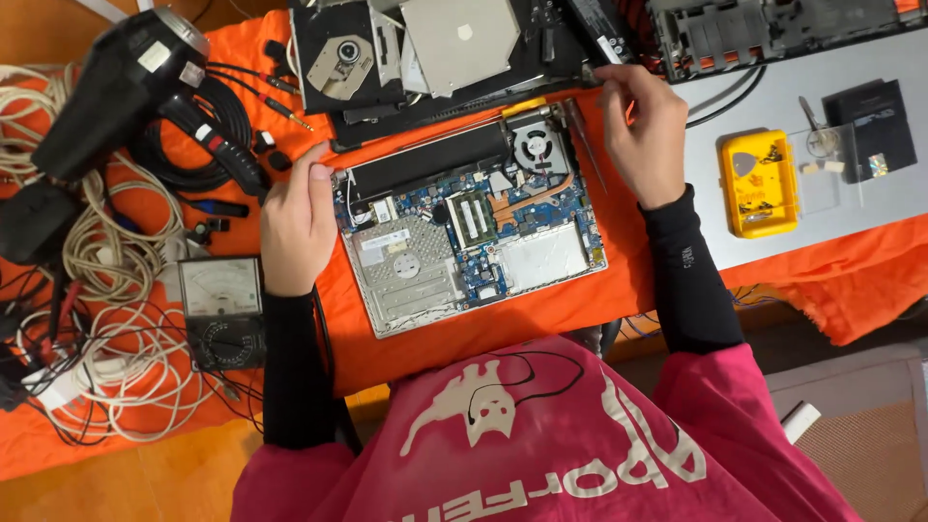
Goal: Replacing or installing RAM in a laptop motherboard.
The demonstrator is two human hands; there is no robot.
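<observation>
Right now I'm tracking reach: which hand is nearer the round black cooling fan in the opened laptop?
Right. The right hand is just beside the round black cooling fan; the left hand rests at the laptop's far edge.

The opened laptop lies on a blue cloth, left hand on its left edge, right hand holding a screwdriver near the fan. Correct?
Not quite: the cloth is orange, as the head view shows. The left hand does rest at the opened laptop's left edge, and the right hand holds a screwdriver near the fan.

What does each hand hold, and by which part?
Right hand grips a screwdriver by its top end. Left hand holds nothing, resting on the opened laptop's corner.
</observation>
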